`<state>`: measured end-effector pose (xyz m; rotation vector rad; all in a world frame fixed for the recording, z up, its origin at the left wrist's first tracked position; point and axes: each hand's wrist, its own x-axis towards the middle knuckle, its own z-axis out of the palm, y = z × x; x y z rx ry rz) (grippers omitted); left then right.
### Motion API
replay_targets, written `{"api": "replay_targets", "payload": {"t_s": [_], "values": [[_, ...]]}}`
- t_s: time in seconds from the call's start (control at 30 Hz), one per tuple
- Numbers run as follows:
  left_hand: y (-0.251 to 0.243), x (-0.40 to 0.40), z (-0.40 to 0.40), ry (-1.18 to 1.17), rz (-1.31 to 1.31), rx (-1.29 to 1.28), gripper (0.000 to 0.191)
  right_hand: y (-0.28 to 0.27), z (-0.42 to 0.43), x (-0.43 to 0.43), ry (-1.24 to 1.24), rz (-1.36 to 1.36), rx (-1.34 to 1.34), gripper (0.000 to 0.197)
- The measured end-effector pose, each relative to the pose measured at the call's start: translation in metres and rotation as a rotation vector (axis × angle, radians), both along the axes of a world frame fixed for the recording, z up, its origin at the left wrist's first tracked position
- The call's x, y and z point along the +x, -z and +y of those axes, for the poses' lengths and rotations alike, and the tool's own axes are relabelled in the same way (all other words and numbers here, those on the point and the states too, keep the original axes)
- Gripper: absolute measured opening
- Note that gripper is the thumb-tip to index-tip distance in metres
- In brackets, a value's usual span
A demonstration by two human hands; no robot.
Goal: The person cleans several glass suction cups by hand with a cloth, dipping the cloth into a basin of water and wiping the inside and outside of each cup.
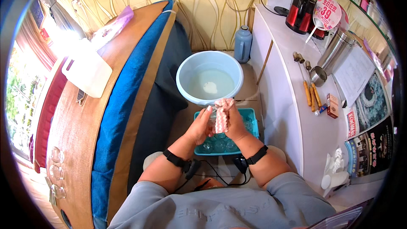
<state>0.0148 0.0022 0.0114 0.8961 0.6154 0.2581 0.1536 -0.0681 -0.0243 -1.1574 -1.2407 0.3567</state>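
A clear glass jar (213, 116) is held between my hands, above a turquoise plastic basket (254, 119). My left hand (200, 125) grips the jar from the left. With a pink-and-white cloth (222, 114) in its fingers, my right hand (236, 122) presses against the jar's right side; the cloth hides part of the glass. Several clear glass jars (219, 145) lie in the basket below. Just beyond the basket stands a light blue basin (182, 84) with water and a pale round patch in the bottom.
At left is a bed or couch with a woven mat (76, 127), carrying several glass jars (57, 173) and a white plastic container (87, 70). A blue thermos (243, 44) stands by the wall. The right counter (281, 70) holds wooden-handled tools (313, 97), a kettle (299, 14) and a steel canister (337, 49).
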Motion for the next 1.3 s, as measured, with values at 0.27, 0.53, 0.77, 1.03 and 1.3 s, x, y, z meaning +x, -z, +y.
{"api": "replay_targets", "payload": {"t_s": [0.27, 0.53, 0.77, 1.03, 1.3], "values": [[0.011, -0.010, 0.004, -0.130, -0.027, 0.878, 0.069, 0.008, -0.002, 0.000, -0.242, 0.693, -0.203, 0.038], [0.017, -0.008, -0.002, -0.214, -0.218, 0.761, 0.072, -0.002, -0.003, 0.001, -0.297, 0.814, -0.184, 0.038], [0.005, -0.010, 0.005, -0.095, -0.270, 0.532, 0.063, -0.029, -0.005, 0.005, -0.400, 0.670, 0.023, 0.034], [-0.011, -0.006, -0.003, 0.074, -0.227, 0.855, 0.077, -0.025, -0.011, 0.007, -0.271, 0.270, -0.166, 0.028], [0.011, -0.002, -0.006, -0.152, -0.125, 0.999, 0.077, -0.031, -0.004, 0.001, -0.315, 1.071, -0.279, 0.029]]}}
